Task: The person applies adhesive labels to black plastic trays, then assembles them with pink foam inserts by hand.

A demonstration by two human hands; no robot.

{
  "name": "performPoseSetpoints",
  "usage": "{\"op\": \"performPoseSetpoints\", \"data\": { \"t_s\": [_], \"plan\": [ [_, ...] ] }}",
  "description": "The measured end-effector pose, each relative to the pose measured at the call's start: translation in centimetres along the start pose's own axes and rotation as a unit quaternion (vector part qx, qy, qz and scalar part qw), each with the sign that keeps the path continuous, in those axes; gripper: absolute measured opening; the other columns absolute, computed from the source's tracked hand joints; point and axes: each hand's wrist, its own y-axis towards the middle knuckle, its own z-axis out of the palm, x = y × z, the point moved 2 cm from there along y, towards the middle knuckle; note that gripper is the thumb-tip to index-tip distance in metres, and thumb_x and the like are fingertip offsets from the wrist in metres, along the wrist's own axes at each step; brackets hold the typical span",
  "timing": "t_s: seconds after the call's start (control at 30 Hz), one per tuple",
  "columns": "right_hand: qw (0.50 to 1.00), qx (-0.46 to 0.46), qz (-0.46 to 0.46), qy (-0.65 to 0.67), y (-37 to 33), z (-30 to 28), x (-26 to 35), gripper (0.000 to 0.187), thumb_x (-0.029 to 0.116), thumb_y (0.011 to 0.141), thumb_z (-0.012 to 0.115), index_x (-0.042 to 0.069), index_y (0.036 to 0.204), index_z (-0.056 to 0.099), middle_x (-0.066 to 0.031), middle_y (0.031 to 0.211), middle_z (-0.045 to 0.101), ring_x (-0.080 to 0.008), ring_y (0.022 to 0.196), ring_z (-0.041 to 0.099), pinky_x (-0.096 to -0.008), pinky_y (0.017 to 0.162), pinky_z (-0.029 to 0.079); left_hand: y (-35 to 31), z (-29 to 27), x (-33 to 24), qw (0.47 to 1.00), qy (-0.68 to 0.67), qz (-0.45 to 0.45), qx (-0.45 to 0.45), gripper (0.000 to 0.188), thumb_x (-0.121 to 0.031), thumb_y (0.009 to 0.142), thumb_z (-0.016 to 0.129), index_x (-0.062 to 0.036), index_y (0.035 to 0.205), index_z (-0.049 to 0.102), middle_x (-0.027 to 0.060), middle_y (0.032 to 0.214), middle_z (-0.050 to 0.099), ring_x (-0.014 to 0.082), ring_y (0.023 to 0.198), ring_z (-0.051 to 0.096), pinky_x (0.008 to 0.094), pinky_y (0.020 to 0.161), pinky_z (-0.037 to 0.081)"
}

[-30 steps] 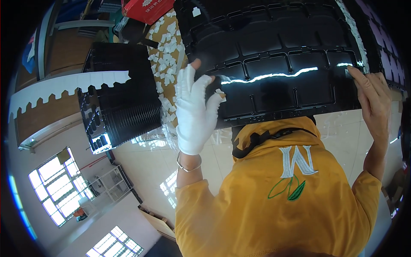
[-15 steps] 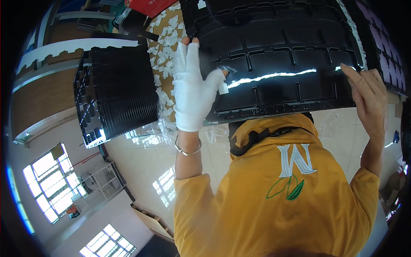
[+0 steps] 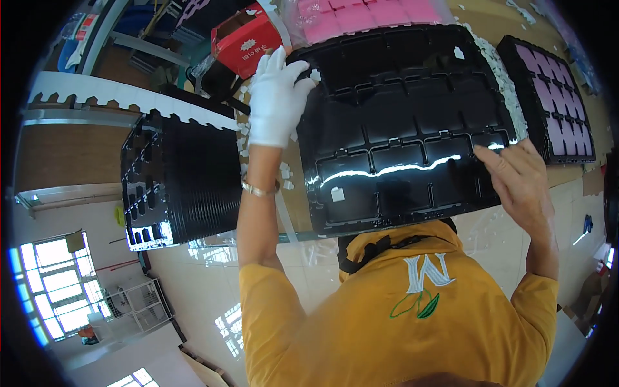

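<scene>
Keeping the black tray (image 3: 400,116) between the gloved left grip (image 3: 274,103), loosely spread, and the bare right grip (image 3: 521,177), curled at the tray's edge, any pinch impossible to tell, press lightly to avoid flexing.

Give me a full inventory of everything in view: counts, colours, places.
Black tray: 1, black, centre
White squares: 3 clear ones, white, at the black tray's lower left, upper right and upper left
Tray stack: layers uncountable, black, left
Filled tray: 1, black with light purple pieces, right
Pink pieces: several, pink, top
Red box: 1, red, upper left
Notched strip: 1, white, left
Scraps: many, white, beside the black tray
Table: 1, brown, under the black tray
Windows: 2, bright, lower left
Floor: 1, pale, below
Shirt: 1, yellow-orange, on the person
Bracelet: 1, silver, left wrist
Left hand: 1, white-gloved, black tray's upper left
Right hand: 1, bare, black tray's right edge
</scene>
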Motion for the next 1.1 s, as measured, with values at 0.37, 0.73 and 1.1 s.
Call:
{"op": "performPoseSetpoints", "data": {
  "t_s": [0.37, 0.73, 1.1],
  "plan": [
    [0.999, 0.022, 0.050, -0.003, -1.1, 0.7, -2.6, 0.039, -0.007, 0.075, 0.062, 0.007, 0.111, 0.065, -0.0094, 0.071, 0.052, -0.0239, 0.066, 0.048, -0.0358, 0.065, 0.039, 3.4, 4.0, 3.7, 0.984, -0.015, -0.126, 0.124, 0.027, -0.032, 0.075, 0.075, -0.0127, 0.094, 0.073, 0.0090, 0.117, 0.061, 0.0311, 0.114, 0.055, 0.0447, 0.093, 0.045],
    [0.999, -0.002, 0.050, -0.020, -3.1, 0.6, -2.8, 0.039, -0.007, 0.078, 0.062, 0.004, 0.115, 0.065, -0.0098, 0.071, 0.050, -0.0234, 0.066, 0.047, -0.0358, 0.063, 0.038, 0.8, 3.7, 2.1, 0.993, 0.104, 0.029, 0.043, 0.012, -0.018, 0.083, 0.061, -0.0139, 0.084, 0.073, 0.0022, 0.116, 0.062, 0.0249, 0.111, 0.055, 0.0493, 0.087, 0.044],
    [0.998, -0.021, 0.065, 0.003, -3.1, 0.2, -2.2, 0.039, -0.008, 0.074, 0.063, 0.005, 0.111, 0.065, -0.0097, 0.070, 0.051, -0.0253, 0.066, 0.048, -0.0371, 0.064, 0.038, 1.9, 3.0, 2.3, 0.994, 0.057, -0.032, 0.086, 0.017, -0.019, 0.077, 0.067, -0.0131, 0.092, 0.074, 0.0088, 0.130, 0.058, 0.0301, 0.117, 0.055, 0.0417, 0.098, 0.043]
  ]
}}
